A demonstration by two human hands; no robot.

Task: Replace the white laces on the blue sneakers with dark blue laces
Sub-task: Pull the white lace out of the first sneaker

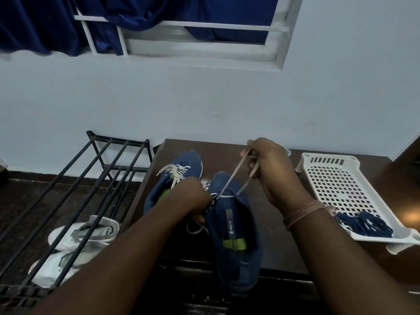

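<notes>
Two shoes: I saw a pair of blue fabric sneakers on the dark wooden table (284, 223), the near sneaker (236, 233) beside the far sneaker (175, 178).
Around: a white perforated plastic tray (341, 189) held dark blue laces (366, 225) at right; a black metal rack (91, 178) stood over white shoes (75, 244) at left.
Axis: near sneaker ran lengthwise away from me, toe farthest.
Right hand (272, 169): fingers curled round the white lace (231, 176), drawn taut upward.
Left hand (193, 196): gripped the near sneaker's side; fingers mostly hidden.
</notes>
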